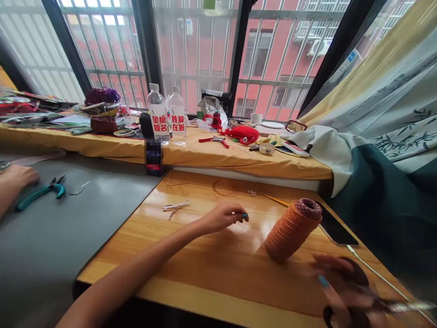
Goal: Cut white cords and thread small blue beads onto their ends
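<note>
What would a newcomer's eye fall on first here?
Probably the big orange spool, standing on the wooden table to the right of the left hand. Behind, on the cloth-covered ledge, two clear bottles with large red characters and a plump red item stand out. At lower right, the blurred right hand holds what looks like scissors.

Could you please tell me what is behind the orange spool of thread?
Behind the orange spool, a phone shows to the right and a thin yellow strip to the left. The spool hides part of the tabletop, so anything lying there cannot be seen.
</note>
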`<action>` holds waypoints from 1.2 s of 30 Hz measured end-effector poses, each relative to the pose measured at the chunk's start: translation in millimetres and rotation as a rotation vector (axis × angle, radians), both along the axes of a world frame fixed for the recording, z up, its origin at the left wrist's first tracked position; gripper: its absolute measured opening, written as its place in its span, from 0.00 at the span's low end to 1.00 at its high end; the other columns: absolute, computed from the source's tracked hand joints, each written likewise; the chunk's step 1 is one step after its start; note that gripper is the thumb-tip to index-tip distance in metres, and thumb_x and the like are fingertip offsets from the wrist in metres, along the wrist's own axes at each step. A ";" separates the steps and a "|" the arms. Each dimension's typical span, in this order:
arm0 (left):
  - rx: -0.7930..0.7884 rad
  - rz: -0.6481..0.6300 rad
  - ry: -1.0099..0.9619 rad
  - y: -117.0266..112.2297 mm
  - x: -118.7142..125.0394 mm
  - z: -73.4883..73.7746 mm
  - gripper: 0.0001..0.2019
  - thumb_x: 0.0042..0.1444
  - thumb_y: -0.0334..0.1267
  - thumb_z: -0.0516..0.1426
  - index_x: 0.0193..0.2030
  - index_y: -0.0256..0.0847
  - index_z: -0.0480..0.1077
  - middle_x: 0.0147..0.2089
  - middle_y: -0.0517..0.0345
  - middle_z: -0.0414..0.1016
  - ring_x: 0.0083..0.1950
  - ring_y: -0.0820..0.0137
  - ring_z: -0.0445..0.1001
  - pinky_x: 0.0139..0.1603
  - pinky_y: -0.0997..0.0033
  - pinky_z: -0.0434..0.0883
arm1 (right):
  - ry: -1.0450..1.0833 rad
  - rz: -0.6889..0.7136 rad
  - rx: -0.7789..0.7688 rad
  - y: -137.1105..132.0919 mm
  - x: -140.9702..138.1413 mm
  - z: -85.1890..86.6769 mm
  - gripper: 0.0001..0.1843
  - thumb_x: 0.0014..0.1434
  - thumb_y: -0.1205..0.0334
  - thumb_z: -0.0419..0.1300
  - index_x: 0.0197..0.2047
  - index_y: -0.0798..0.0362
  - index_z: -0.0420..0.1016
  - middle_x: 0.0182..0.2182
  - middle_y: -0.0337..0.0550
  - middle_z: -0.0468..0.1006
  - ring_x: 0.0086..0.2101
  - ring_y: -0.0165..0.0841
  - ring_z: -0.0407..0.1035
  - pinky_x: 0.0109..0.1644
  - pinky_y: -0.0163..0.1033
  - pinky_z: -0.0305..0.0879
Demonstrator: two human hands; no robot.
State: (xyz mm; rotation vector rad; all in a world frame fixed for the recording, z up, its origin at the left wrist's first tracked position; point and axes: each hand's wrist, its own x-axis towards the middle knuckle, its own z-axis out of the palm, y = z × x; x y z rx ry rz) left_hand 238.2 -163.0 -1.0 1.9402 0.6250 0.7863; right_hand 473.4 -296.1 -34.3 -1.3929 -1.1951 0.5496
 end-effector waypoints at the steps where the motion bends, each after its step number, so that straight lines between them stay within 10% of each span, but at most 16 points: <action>1: -0.043 -0.008 -0.002 1.0 -5.5 2.4 0.09 0.53 0.34 0.49 0.33 0.32 0.69 0.31 0.55 0.70 0.29 0.78 0.66 0.30 0.80 0.64 | 0.007 0.049 -0.040 -6.7 -5.1 1.2 0.19 0.42 0.49 0.60 0.35 0.50 0.65 0.31 0.48 0.73 0.21 0.33 0.68 0.21 0.36 0.65; 10: -0.089 -0.005 0.152 9.6 -48.8 16.6 0.12 0.54 0.35 0.47 0.39 0.34 0.69 0.24 0.60 0.67 0.27 0.78 0.66 0.29 0.80 0.63 | 0.219 0.527 -0.694 21.7 -63.8 13.7 0.22 0.43 0.43 0.54 0.23 0.56 0.65 0.15 0.37 0.69 0.09 0.22 0.56 0.08 0.27 0.49; 19: -0.096 0.010 0.252 17.6 -67.6 31.4 0.13 0.50 0.29 0.48 0.37 0.32 0.71 0.21 0.62 0.65 0.26 0.79 0.63 0.29 0.80 0.63 | 0.464 0.366 -0.522 52.1 -87.7 34.6 0.21 0.43 0.46 0.56 0.27 0.58 0.68 0.23 0.44 0.73 0.15 0.25 0.63 0.08 0.25 0.50; 36: -0.054 0.010 0.356 21.0 -72.2 31.9 0.14 0.48 0.28 0.47 0.37 0.34 0.72 0.20 0.62 0.65 0.26 0.78 0.64 0.30 0.80 0.62 | 0.069 0.216 -0.369 62.6 -79.1 28.4 0.22 0.48 0.44 0.52 0.18 0.55 0.64 0.14 0.37 0.68 0.09 0.21 0.52 0.13 0.29 0.48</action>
